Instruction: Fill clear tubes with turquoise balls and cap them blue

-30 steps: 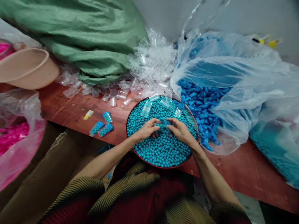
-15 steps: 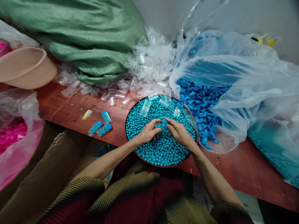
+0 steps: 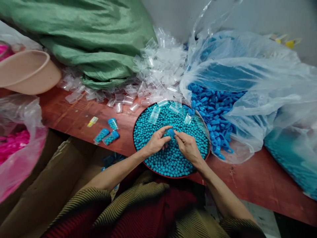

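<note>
My left hand [image 3: 157, 140] is closed around a small clear plastic cup [image 3: 165, 134], mostly hidden by the fingers. A blue cap [image 3: 170, 132] sits at the cup's mouth, and the fingertips of my right hand [image 3: 187, 144] pinch its edge. Both hands are above a round red-rimmed tray [image 3: 134, 140] full of turquoise beads [image 3: 173, 165]. Several clear empty cups, one of them a clear cup [image 3: 154, 114], lie on the beads near the far rim. Left of the tray, three capped cups [image 3: 111, 137] filled with beads rest on the red table [image 3: 74, 122].
A heap of clear cups [image 3: 163, 69] lies behind the tray, beside a green sack [image 3: 99, 36]. Blue caps [image 3: 215, 115] spill from a plastic bag [image 3: 247, 72] at the right. At the left are a beige tub [image 3: 27, 74] and a bag of pink pieces [image 3: 15, 145].
My right hand has brought the blue cap left and slightly down onto the cup in my left hand. The right fingers have closed in more. My left hand has barely moved.
</note>
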Action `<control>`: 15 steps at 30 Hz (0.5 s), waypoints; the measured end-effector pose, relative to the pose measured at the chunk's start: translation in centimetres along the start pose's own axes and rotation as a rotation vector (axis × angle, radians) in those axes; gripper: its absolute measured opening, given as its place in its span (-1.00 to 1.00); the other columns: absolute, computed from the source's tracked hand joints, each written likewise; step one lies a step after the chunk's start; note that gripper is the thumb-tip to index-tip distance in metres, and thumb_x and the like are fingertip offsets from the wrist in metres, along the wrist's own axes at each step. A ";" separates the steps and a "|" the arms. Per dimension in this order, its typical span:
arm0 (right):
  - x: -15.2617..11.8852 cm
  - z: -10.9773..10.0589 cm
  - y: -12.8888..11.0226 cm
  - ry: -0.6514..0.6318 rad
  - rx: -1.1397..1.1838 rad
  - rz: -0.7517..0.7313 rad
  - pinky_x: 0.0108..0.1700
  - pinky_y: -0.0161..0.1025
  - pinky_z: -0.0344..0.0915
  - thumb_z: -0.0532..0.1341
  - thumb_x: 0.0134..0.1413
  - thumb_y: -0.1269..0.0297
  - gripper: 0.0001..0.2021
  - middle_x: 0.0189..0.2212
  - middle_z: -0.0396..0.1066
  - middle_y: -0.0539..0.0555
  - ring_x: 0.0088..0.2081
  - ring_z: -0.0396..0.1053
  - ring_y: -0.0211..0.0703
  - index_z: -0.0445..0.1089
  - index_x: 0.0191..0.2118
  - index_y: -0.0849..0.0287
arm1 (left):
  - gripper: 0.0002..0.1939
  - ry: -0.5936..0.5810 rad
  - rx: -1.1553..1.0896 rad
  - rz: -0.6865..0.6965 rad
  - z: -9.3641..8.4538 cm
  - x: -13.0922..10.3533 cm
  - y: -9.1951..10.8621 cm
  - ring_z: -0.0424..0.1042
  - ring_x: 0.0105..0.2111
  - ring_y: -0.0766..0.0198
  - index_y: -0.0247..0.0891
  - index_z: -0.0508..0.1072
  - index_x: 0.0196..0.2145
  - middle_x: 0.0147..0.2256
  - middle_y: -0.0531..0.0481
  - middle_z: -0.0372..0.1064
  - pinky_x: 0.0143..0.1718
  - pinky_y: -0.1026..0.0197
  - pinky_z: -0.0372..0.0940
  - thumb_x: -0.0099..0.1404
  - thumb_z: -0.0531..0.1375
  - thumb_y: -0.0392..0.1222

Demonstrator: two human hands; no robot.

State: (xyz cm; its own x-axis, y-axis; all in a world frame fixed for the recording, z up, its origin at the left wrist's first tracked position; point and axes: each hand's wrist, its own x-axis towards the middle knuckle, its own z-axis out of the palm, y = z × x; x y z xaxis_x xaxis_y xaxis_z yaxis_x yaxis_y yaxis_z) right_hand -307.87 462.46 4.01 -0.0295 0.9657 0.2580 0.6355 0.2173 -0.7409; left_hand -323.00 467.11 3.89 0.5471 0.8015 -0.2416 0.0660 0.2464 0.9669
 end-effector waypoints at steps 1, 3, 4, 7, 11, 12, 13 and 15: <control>0.0 -0.1 0.2 -0.029 -0.009 -0.048 -0.32 -0.28 0.29 0.02 0.20 0.30 -0.71 -0.49 0.39 0.05 -0.45 0.33 -0.23 0.45 -0.10 0.17 | -0.51 0.016 -0.005 -0.007 0.1 -0.1 0.0 0.21 -0.68 0.48 -0.26 0.22 0.06 -0.53 0.16 0.18 -0.73 0.42 0.08 0.14 0.10 -0.27; 0.1 -0.3 0.5 -0.077 -0.009 -0.113 -0.34 -0.30 0.28 0.01 0.22 0.32 -0.71 -0.49 0.36 0.04 -0.44 0.32 -0.23 0.44 -0.08 0.16 | -0.59 0.061 -0.017 -0.008 0.3 -0.1 -0.2 0.17 -0.70 0.52 -0.26 0.26 -0.02 -0.52 0.17 0.18 -0.73 0.42 0.08 0.14 0.11 -0.26; 0.2 -0.5 0.7 -0.098 -0.005 -0.133 -0.35 -0.30 0.27 0.01 0.22 0.33 -0.71 -0.49 0.35 0.04 -0.44 0.31 -0.24 0.43 -0.08 0.16 | -0.63 0.083 -0.023 -0.002 0.4 -0.2 -0.3 0.15 -0.71 0.53 -0.26 0.27 -0.05 -0.51 0.17 0.18 -0.72 0.43 0.08 0.14 0.11 -0.26; 0.4 -1.5 1.1 -0.194 0.019 -0.147 -0.33 -0.29 0.27 0.01 0.21 0.34 -0.71 -0.47 0.33 0.05 -0.42 0.30 -0.23 0.43 -0.08 0.15 | -0.68 0.095 -0.011 0.005 0.5 -0.3 -0.5 0.14 -0.72 0.54 -0.25 0.27 -0.09 -0.54 0.19 0.16 -0.71 0.43 0.09 0.15 0.11 -0.26; 0.9 -3.0 2.1 -0.330 0.152 -0.057 -0.23 -0.22 0.32 0.14 0.10 0.26 -0.76 -0.39 0.37 0.05 -0.34 0.34 -0.21 0.46 -0.13 0.11 | -0.66 -0.073 0.045 -0.070 -0.2 -0.3 -0.2 0.24 -0.72 0.51 -0.22 0.23 -0.08 -0.50 0.18 0.22 -0.73 0.44 0.10 0.17 0.13 -0.20; 1.0 -3.2 2.3 -0.324 0.218 0.008 -0.24 -0.21 0.33 0.19 0.06 0.22 -0.73 -0.36 0.39 0.06 -0.35 0.35 -0.21 0.45 -0.11 0.12 | -0.65 -0.120 0.051 -0.089 -0.4 -0.3 -0.1 0.26 -0.71 0.50 -0.21 0.22 -0.08 -0.47 0.17 0.25 -0.72 0.44 0.11 0.17 0.14 -0.18; 1.2 -3.2 2.5 -0.304 0.288 0.087 -0.27 -0.20 0.35 0.22 0.01 0.18 -0.68 -0.34 0.41 0.06 -0.38 0.35 -0.22 0.43 -0.09 0.13 | -0.65 -0.156 0.053 -0.100 -0.5 -0.3 0.1 0.28 -0.70 0.50 -0.20 0.21 -0.08 -0.45 0.16 0.26 -0.72 0.45 0.12 0.17 0.14 -0.17; 1.4 -3.0 2.6 -0.245 0.398 0.242 -0.39 -0.21 0.36 0.26 -0.05 0.12 -0.58 -0.34 0.43 0.06 -0.49 0.34 -0.24 0.40 -0.05 0.17 | -0.65 -0.181 0.040 -0.098 -0.6 -0.4 0.2 0.27 -0.68 0.52 -0.18 0.19 -0.09 -0.43 0.16 0.26 -0.71 0.46 0.12 0.17 0.15 -0.16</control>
State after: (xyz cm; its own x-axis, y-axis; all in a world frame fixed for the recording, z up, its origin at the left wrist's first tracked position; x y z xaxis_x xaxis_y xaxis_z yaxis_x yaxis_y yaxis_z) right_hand -303.97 463.98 4.30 -0.1275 0.9896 -0.0671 0.3054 -0.0251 -0.9519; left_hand -323.70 467.20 4.17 0.6769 0.6632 -0.3192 0.1575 0.2931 0.9430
